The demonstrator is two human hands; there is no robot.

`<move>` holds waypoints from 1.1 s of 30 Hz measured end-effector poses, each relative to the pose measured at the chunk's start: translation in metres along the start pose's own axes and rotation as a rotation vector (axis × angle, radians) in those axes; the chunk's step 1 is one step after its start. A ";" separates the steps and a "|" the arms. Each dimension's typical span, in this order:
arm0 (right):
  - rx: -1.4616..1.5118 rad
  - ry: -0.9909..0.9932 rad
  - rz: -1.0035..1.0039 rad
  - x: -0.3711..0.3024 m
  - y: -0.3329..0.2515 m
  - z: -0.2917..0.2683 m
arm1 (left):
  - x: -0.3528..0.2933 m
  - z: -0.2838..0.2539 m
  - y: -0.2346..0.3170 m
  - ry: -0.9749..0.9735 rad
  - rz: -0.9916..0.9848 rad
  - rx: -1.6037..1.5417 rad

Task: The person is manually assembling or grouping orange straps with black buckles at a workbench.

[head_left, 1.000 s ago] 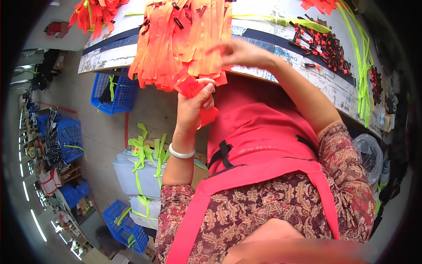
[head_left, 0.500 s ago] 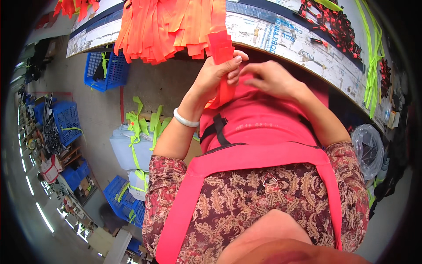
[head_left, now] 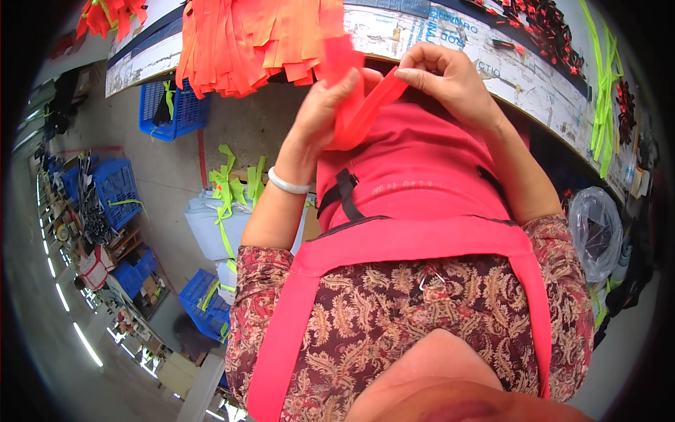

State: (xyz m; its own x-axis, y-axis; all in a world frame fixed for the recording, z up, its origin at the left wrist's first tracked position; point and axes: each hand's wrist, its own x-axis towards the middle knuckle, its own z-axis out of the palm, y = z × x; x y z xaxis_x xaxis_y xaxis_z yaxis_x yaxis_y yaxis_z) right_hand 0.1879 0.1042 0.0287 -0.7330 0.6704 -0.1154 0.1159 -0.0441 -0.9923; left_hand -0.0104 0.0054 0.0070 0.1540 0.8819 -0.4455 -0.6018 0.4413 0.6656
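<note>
Just off the tabletop's (head_left: 404, 35) near edge, the left hand (head_left: 320, 109) grips bright red-orange flat strips (head_left: 349, 126), folded into a loop, somewhat blurred; the right hand (head_left: 450, 81) pinches apparently one end between its fingers. Orange strips (head_left: 246, 49) overhang that edge.

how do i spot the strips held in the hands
At the top is a worn white table, with a pink apron below it. Where they meet, the left hand grips red-orange strips. Unlike the orange strips hanging off the table's edge, these bend up to the right hand's pinch.
</note>
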 end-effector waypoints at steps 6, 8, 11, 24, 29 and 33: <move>0.037 -0.077 0.058 0.004 0.012 0.003 | 0.005 0.017 0.004 0.076 0.175 0.415; -0.059 -0.056 0.028 0.002 0.014 0.005 | 0.005 0.015 0.003 0.101 0.154 0.376; -0.212 -0.089 0.008 -0.002 0.013 0.005 | 0.005 0.010 -0.002 0.135 0.129 0.313; 0.174 -0.068 0.300 -0.017 0.027 0.025 | 0.010 0.009 -0.029 0.154 0.851 1.081; 0.430 -0.080 0.444 -0.014 0.043 0.026 | 0.007 0.014 -0.028 0.131 0.950 1.115; 0.436 -0.165 0.393 -0.023 0.080 0.033 | 0.007 0.035 -0.027 0.012 1.054 1.102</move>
State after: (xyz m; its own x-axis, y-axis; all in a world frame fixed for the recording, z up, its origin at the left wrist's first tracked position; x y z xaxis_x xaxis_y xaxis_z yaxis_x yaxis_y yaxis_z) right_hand 0.1916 0.0607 -0.0499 -0.7891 0.4204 -0.4478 0.1393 -0.5876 -0.7971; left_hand 0.0346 0.0052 0.0070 0.0320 0.8646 0.5014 0.4364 -0.4634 0.7713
